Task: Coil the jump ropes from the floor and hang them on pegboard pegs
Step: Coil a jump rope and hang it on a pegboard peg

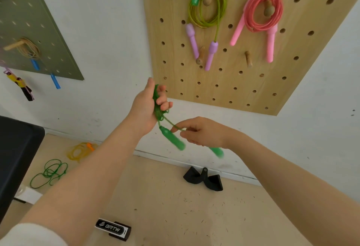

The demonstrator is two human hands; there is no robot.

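One head-worn wide-angle camera looks forward and down from close above both outstretched forearms, facing a white wall [109, 31] with a light wooden pegboard [253, 82] and beige floor [175, 206].

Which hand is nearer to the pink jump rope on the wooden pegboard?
Right. The right hand is below the pink jump rope; the left hand is farther left.
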